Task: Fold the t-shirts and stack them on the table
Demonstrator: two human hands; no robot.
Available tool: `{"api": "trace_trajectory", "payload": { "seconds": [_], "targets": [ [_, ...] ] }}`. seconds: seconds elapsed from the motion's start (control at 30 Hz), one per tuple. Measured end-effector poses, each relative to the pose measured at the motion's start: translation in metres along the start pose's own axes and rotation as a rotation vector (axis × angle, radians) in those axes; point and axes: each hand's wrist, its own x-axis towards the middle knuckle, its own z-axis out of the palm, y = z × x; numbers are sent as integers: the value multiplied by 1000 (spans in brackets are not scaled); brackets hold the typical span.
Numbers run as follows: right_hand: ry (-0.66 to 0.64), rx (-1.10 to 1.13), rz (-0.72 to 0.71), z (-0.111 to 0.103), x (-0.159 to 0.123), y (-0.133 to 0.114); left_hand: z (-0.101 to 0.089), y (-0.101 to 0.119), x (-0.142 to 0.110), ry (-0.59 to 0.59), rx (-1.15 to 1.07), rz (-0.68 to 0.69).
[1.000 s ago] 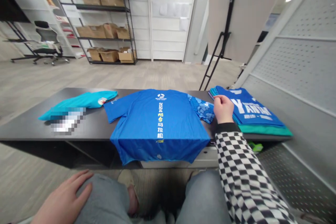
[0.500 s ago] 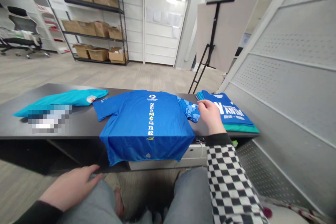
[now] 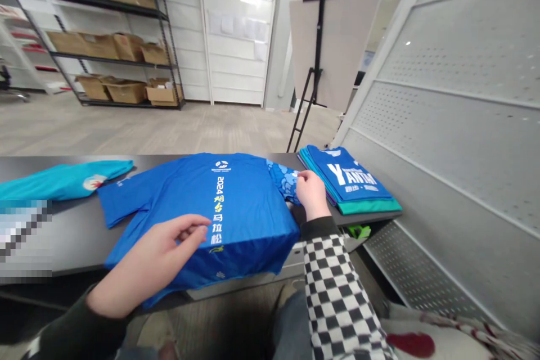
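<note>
A table [image 3: 80, 225] runs across in front of you, and a T-shirt [image 3: 177, 191] lies on it at your 12 o'clock, its near edge overhanging the table edge. Your left hand [image 3: 147, 259] rests on that shirt's near part, at 11 o'clock. Your right hand [image 3: 313, 194] touches its far sleeve, at 1 o'clock. A second shirt [image 3: 54, 183] lies on the table at 10 o'clock, left of the first. A stack of shirts [image 3: 350, 183] sits at 1 o'clock, just beyond your right hand. Behind the table stand shelves [image 3: 105, 56] at 11 o'clock and a board on a stand [image 3: 337, 39] at 1 o'clock. A perforated partition [image 3: 455, 140] stands at 3 o'clock.
</note>
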Motion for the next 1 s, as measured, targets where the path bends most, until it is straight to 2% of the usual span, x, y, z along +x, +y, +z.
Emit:
{"api": "trace_trajectory", "payload": {
  "seconds": [0.1, 0.17, 0.23, 0.33, 0.43, 0.5, 0.57, 0.67, 0.73, 0.83, 0.93, 1.0],
  "targets": [
    [-70, -34, -24, -1, -1, 17, 39, 40, 34, -119, 103, 226],
    [-164, -83, -75, -1, -4, 26, 69, 53, 52, -127, 228, 380],
    [-258, -138, -132, -1, -6, 32, 96, 53, 66, -89, 380, 426],
    [-317, -188, -126, -5, -8, 33, 121, 35, 75, -22, 530, 348],
    [-323, -224, -62, -11, -8, 26, 128, 18, 71, 48, 563, 330],
    [-308, -264, -38, -12, -9, 19, 126, 15, 67, 82, 580, 340],
    [-255, -292, -29, -10, -8, 12, 122, 21, 66, 89, 596, 342],
    [-200, -238, -122, -5, -9, 5, 114, 39, 75, 64, 589, 374],
    [-233, -191, -178, -1, -11, 5, 109, 54, 91, 27, 568, 421],
    [-324, -196, -148, 2, -14, 6, 109, 75, 128, -29, 538, 474],
    [-356, -213, -127, 2, -15, 9, 122, 86, 176, -95, 514, 506],
    [-345, -213, -131, 1, -15, 10, 134, 86, 206, -134, 521, 522]
  ]
}}
